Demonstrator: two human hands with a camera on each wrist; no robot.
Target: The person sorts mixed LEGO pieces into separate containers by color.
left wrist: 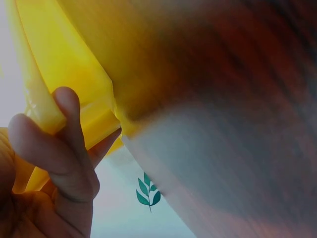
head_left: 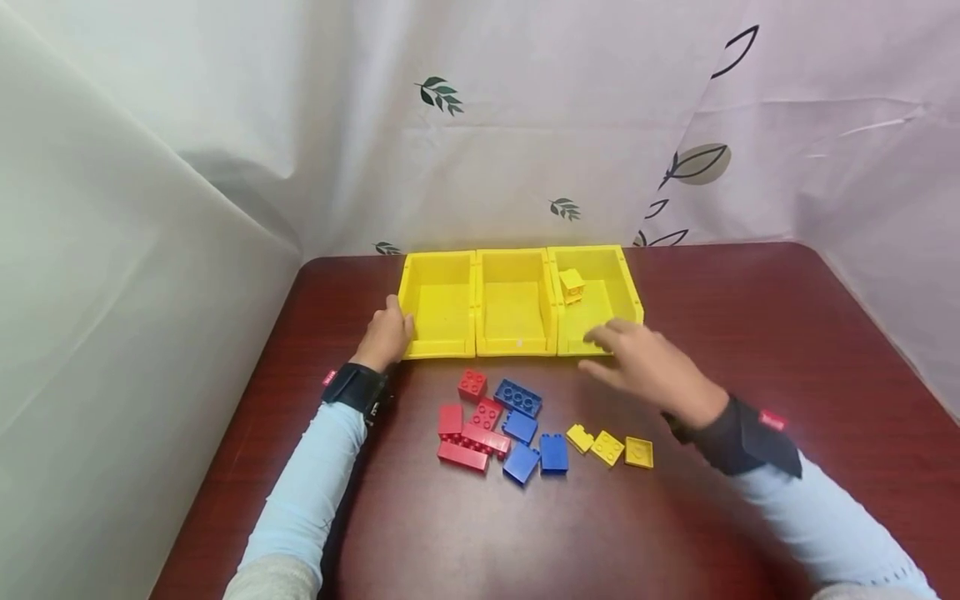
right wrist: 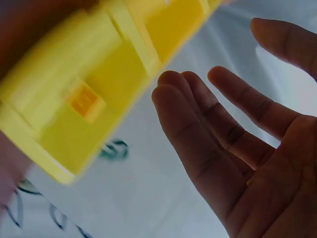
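Note:
Three yellow bins stand side by side at the back of the table. My left hand (head_left: 385,337) grips the side wall of the left bin (head_left: 441,348); in the left wrist view its fingers (left wrist: 68,106) bend over the wall's edge. Over the front of the right bin (head_left: 617,275) hovers my right hand (head_left: 648,371), fingers spread and holding nothing. That bin contains one yellow toy brick (head_left: 572,286), also visible in the right wrist view as an orange-lit brick (right wrist: 85,100). The middle bin (head_left: 513,343) has no bricks inside.
Loose bricks lie in front of the bins: several red bricks (head_left: 472,384) on the left, several blue bricks (head_left: 553,454) in the middle, and three yellow bricks (head_left: 607,448) on the right. A pale leaf-print curtain (head_left: 487,167) hangs behind the dark red table (head_left: 750,333).

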